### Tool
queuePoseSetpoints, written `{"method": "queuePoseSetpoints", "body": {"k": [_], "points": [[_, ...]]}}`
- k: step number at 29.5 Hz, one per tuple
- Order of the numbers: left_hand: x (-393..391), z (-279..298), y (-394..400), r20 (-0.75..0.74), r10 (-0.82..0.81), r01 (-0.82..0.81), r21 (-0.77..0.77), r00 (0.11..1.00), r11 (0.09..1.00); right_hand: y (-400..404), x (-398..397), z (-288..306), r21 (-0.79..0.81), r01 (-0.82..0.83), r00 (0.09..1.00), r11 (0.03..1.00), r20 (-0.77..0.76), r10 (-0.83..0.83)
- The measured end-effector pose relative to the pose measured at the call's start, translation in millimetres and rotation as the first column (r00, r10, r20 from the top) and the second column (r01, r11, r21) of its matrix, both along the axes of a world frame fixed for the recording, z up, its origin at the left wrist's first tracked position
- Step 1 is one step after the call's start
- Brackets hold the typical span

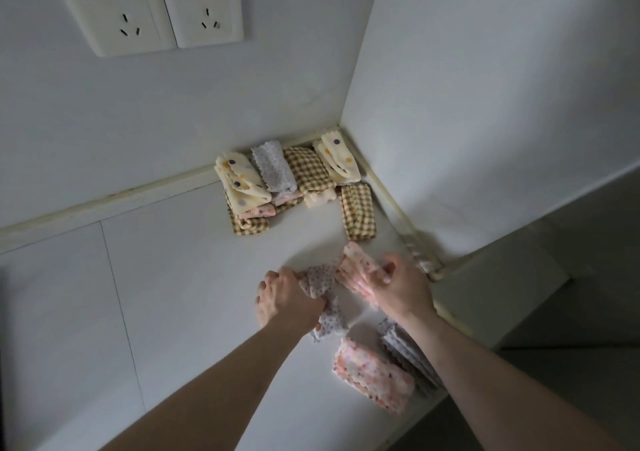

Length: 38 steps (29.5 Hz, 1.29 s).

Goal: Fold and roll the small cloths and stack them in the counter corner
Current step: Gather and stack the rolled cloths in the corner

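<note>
My left hand grips a grey dotted cloth that trails toward me on the white counter. My right hand holds a pink speckled cloth, fingers curled over its folded length. In the corner lies a stack of rolled cloths: cream with big dots, grey dotted, checked, pink. A separate checked roll lies just right of the stack. Nearer me sit a folded pink speckled cloth and a folded grey cloth, partly under my right forearm.
Two wall sockets are mounted on the back wall above the counter. A side wall closes the corner on the right. The counter's right edge drops off beside my right wrist, with dark floor beyond.
</note>
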<state>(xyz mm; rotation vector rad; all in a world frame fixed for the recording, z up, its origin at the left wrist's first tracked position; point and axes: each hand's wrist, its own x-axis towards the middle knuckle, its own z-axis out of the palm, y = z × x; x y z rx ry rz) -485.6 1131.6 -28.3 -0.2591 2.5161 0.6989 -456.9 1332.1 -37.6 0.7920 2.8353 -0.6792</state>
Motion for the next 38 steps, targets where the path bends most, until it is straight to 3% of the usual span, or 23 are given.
{"method": "queuePoseSetpoints", "body": {"k": [3,6,14,17,24,26,29,31,33,35,37,38], "points": [[-0.5,1.1,-2.7,0.009,-0.030,0.029,0.018,1.000,0.999,-2.7,0.1,3.2,-0.071,-0.050,0.994,0.996,0.095,0.057],[-7.9,3.7,-4.3,0.052,-0.005,-0.004,0.184,0.999,0.983,-4.4,-6.0,16.0,-0.293,-0.024,0.989,0.956,0.133,0.066],[-95.4,58.9,4.1,0.042,0.268,-0.237,0.611,0.962,0.755,2.0,-80.9,63.7,-0.551,0.142,0.973,0.822,-0.074,-0.217],[-143.0,74.7,14.7,-0.057,0.324,-0.228,0.598,0.944,0.768,3.2,-129.0,68.2,-0.614,0.154,0.948,0.774,-0.128,-0.290],[-224.7,83.0,40.0,-0.070,0.278,-0.210,0.487,0.958,0.848,0.3,-224.0,71.3,-0.690,0.128,0.917,0.712,-0.190,-0.350],[-234.8,83.1,43.8,-0.103,0.212,-0.145,0.444,0.972,0.884,-2.0,-238.0,67.7,-0.648,0.103,0.916,0.755,-0.233,-0.325],[-239.5,69.0,44.1,-0.180,-0.030,0.066,0.198,0.983,0.978,1.7,-244.0,53.4,-0.505,-0.023,0.928,0.863,-0.331,-0.169],[-237.2,57.2,42.3,-0.243,-0.178,0.184,0.004,0.954,0.983,6.4,-239.9,43.2,-0.187,-0.188,0.931,0.964,-0.348,0.114],[-231.1,49.3,41.0,-0.366,-0.210,0.195,-0.078,0.906,0.978,9.5,-235.5,32.7,0.087,-0.310,0.900,0.947,-0.294,0.321],[-221.8,46.5,40.3,-0.522,-0.311,0.283,-0.135,0.794,0.949,9.9,-228.9,28.1,0.136,-0.347,0.898,0.928,-0.238,0.370],[-213.1,47.4,39.1,-0.532,-0.437,0.392,-0.203,0.725,0.897,11.3,-223.5,25.5,0.111,-0.362,0.908,0.926,-0.184,0.377],[-210.5,48.7,37.3,-0.482,-0.463,0.414,-0.212,0.744,0.885,11.9,-220.5,25.6,0.099,-0.360,0.912,0.928,-0.171,0.372]]}}
